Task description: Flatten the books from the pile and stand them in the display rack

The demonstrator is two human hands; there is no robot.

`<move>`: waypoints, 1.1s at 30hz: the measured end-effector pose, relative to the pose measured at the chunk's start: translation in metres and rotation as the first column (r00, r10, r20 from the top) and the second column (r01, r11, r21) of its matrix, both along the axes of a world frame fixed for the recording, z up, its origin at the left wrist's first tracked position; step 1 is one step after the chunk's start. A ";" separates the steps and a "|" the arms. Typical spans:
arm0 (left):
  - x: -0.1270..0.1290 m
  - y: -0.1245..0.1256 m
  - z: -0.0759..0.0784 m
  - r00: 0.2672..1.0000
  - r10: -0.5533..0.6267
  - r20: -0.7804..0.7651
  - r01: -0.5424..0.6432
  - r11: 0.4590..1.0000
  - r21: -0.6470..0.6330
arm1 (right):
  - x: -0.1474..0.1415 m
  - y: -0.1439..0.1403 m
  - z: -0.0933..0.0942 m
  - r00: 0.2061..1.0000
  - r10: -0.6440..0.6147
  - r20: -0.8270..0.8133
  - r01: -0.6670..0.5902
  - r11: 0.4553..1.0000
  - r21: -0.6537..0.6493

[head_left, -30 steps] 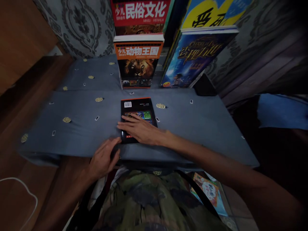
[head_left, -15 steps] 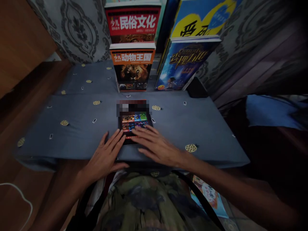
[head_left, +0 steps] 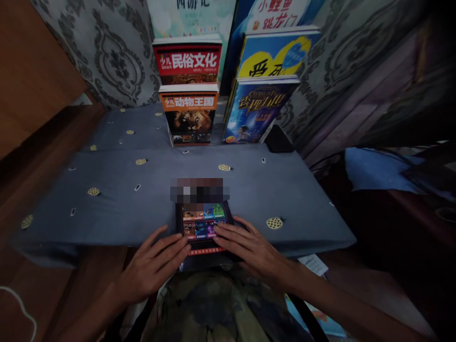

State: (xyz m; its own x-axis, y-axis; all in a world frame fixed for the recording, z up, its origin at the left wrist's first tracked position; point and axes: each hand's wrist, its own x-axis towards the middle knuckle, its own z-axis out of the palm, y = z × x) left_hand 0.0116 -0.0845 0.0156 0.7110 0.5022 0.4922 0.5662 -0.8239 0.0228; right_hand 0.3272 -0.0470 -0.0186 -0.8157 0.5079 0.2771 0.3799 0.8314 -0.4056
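A dark book [head_left: 204, 241] with a grid of small bright pictures on its cover lies at the table's front edge. Its near end hangs over the edge, and its top is blurred by a mosaic. My left hand [head_left: 156, 260] grips the left side, fingertips on the cover. On the opposite side, my right hand [head_left: 255, 248] has its fingers over the right border. Both thumbs are out of sight, seemingly beneath the book.
An orange book with a lion [head_left: 190, 118] and a blue book [head_left: 254, 111] stand upright at the back, with more books behind them. A black object [head_left: 280, 139] lies beside the blue one. A blue patterned cloth [head_left: 110, 209] covers the table.
The book has slid toward my body, over the front edge. Both hands have come nearer with it, and my left thumb has gone out of sight. The view has tilted, showing more books.
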 end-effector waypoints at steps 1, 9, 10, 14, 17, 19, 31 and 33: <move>0.002 0.003 0.006 0.999 -0.001 0.050 0.001 1.000 -0.006 | 0.002 0.003 0.002 0.998 -0.010 -0.058 0.010 1.000 -0.001; 0.019 0.054 0.043 0.859 0.117 0.498 0.002 0.973 -0.232 | -0.006 0.060 0.024 0.867 -0.210 -0.452 0.144 0.974 -0.177; 0.021 0.064 0.041 0.830 0.168 0.532 -0.024 0.963 -0.267 | -0.010 0.070 0.022 0.850 -0.246 -0.465 0.166 0.964 -0.207; 0.027 0.104 0.024 0.746 0.331 0.577 -0.120 0.920 -0.372 | -0.029 0.104 0.012 0.758 -0.415 -0.503 0.281 0.904 -0.323; 0.028 0.128 0.016 0.693 0.379 0.614 -0.098 0.893 -0.440 | -0.040 0.116 0.017 0.709 -0.471 -0.525 0.301 0.875 -0.378; 0.028 0.138 0.016 0.637 0.410 0.652 -0.045 0.865 -0.499 | -0.045 0.118 0.025 0.676 -0.505 -0.537 0.306 0.855 -0.420; 0.013 0.157 -0.003 0.732 0.664 -0.153 -0.646 0.604 -0.468 | -0.034 0.128 0.010 0.743 -0.652 -0.152 0.582 0.741 -0.335; 0.015 0.158 0.001 0.741 0.642 -0.198 -0.661 0.647 -0.380 | -0.036 0.128 0.013 0.761 -0.634 -0.136 0.594 0.766 -0.246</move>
